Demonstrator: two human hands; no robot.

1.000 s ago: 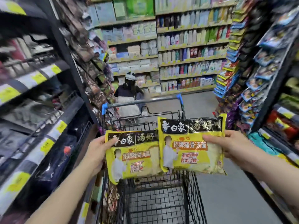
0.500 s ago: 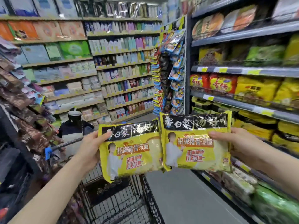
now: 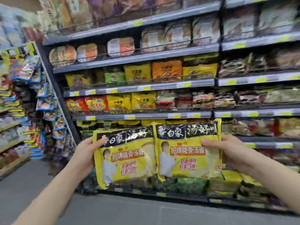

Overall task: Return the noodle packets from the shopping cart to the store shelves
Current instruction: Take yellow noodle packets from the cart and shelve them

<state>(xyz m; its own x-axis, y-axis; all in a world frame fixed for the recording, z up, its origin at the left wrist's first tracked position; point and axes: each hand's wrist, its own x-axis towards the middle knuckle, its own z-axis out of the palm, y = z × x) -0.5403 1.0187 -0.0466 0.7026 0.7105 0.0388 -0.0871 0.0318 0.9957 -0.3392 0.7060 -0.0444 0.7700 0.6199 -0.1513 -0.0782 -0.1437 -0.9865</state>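
Note:
I hold two yellow and black noodle packets side by side in front of the noodle shelves (image 3: 141, 115). My left hand (image 3: 86, 153) grips the left noodle packet (image 3: 128, 158) by its left edge, thumb on the front. My right hand (image 3: 232, 151) grips the right noodle packet (image 3: 186, 153) by its right edge, thumb across the front. The right packet overlaps the left one slightly. Both packets are upright and face me, level with the shelf row that holds similar yellow packs (image 3: 129, 122). The shopping cart is out of view.
Several shelf rows of noodle packs rise ahead and to the right. Green packs (image 3: 183, 184) lie on the lowest row. Hanging snack bags (image 3: 47, 104) line the shelf end on the left. Grey aisle floor (image 3: 113, 210) runs below.
My view has swung right from the cart to face the noodle shelves. Both hands kept their packets and carried them toward the shelves; the cart has dropped out of sight.

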